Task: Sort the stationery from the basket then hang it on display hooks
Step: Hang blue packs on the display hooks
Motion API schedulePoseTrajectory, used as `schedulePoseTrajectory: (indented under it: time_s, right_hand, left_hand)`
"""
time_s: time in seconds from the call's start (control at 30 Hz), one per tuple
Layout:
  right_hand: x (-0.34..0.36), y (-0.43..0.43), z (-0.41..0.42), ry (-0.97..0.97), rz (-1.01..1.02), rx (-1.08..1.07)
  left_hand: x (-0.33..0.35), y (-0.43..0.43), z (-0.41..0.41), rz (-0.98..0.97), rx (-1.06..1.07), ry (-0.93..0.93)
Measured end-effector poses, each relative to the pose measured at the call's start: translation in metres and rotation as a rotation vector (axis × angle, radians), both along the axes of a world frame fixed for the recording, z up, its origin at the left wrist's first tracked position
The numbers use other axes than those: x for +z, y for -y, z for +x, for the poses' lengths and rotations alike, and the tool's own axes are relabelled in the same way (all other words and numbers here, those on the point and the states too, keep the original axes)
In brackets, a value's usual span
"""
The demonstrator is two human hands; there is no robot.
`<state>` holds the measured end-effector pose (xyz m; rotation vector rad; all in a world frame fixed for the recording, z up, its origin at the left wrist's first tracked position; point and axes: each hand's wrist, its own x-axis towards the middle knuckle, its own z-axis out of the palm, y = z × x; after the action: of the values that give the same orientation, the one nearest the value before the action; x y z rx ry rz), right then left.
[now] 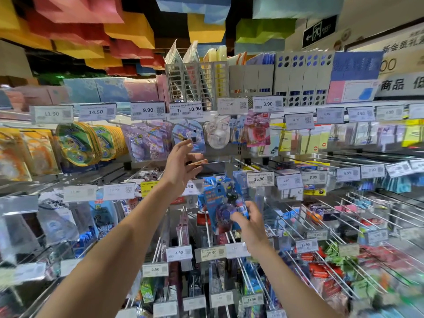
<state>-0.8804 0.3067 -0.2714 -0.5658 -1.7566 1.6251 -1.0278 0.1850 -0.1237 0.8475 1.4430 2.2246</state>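
Observation:
My right hand (pixel 249 222) grips a blue carded stationery pack (pixel 221 203) with a round dark item on its front, held up before the display rack at centre. My left hand (pixel 182 165) is raised higher, fingers spread and relaxed, holding nothing, just left of a bare metal display hook (pixel 213 163). Above it hang a pale blue pack (pixel 189 134) and a clear white pack (pixel 216 133). The basket is out of view.
Rows of metal hooks with hanging packs and price tags (pixel 260 179) fill the rack from left to right. File holders (pixel 250 79) stand on the top shelf. Several long bare hooks (pixel 358 210) jut out at the right. Coloured paper blocks hang overhead.

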Motion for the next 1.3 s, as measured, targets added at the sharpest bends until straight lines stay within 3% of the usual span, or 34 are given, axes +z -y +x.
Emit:
schedulePoseTrajectory:
  time_s: [0.77,1.07,1.3]
  right_hand:
    - [-0.007,-0.020,-0.013,-0.066,0.096,0.069]
    - [-0.005,-0.022,-0.038,0.051,0.100,-0.016]
    - [-0.003,-0.031,-0.071,0.141,-0.010,-0.017]
  left_hand:
    - [-0.009,-0.015,-0.013,0.007,-0.020,0.042]
    - [-0.007,-0.012,-0.009,-0.001,-0.028,0.030]
    - [-0.006,-0.006,-0.008,-0.086,-0.041,-0.036]
